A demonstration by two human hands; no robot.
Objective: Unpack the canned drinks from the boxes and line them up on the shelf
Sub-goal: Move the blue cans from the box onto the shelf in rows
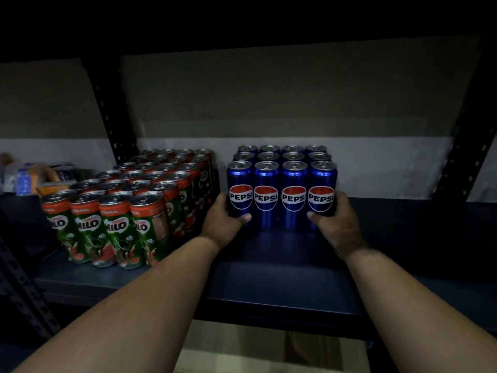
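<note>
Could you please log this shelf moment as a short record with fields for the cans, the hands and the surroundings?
setting: dark metal shelf, dimly lit
Pepsi cans: blue, upright, four across and three rows deep, labels facing front
Milo cans: green and red, upright block to the left of the Pepsi, four across, several rows deep
left hand: grips the front-left Pepsi can
right hand: grips the front-right Pepsi can
far left: blurred packaged goods, unidentifiable

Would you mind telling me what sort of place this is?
Probably a shop stockroom: a dark slotted-metal shelf holds blocks of blue Pepsi cans and green Milo cans, against a bare wall.
</note>
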